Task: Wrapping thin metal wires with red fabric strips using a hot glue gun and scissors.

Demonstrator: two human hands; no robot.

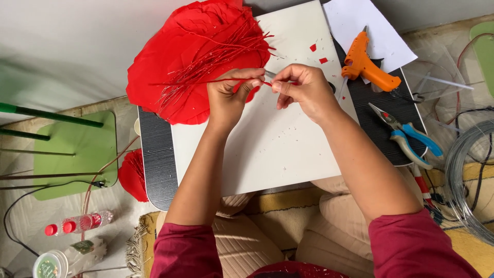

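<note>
Both the left hand [229,95] and right hand [303,90] pinch a thin red glittered strand [206,81] above the white board [272,149], beside the red paper pile [190,56]; too hard a tug could snap it

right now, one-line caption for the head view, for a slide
Both hands, left and right, pinch a thin red strip beside red paper.

A home craft corner on the floor. A glue gun [368,66], pliers [409,135] and wire coil [471,180] surround a low table [157,159]. A rug [272,206] lies beneath.
</note>
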